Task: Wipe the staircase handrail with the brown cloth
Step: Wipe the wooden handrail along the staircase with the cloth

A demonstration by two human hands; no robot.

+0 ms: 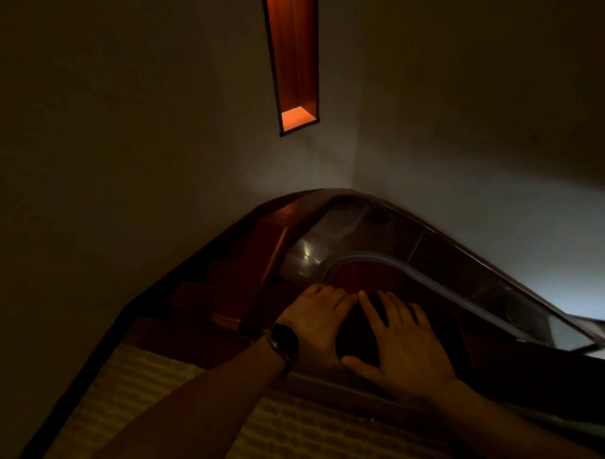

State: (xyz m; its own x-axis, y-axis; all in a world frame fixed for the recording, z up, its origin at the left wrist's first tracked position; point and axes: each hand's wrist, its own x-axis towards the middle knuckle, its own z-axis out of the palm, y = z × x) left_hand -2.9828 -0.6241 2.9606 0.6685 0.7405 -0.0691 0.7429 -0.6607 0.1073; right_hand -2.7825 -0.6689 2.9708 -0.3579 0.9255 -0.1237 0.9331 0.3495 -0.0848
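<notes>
In dim light a dark brown cloth (358, 334) lies on the curved reddish wooden handrail (361, 278) just in front of me. My left hand (314, 326), with a dark watch on its wrist, rests flat on the cloth's left side, fingers stretched forward. My right hand (406, 346) lies flat on the cloth's right side, with its fingers spread and its thumb pointing left along the near edge. The index fingertips nearly touch. Neither hand curls around the cloth. Most of the cloth is hidden under the palms.
Beyond the rail, a glass balustrade panel (349, 234) curves round the stairwell, with wooden steps (227, 283) descending at the left. A ribbed beige carpet (156, 392) covers the floor below my arms. A tall orange-lit niche (297, 116) is set in the grey wall ahead.
</notes>
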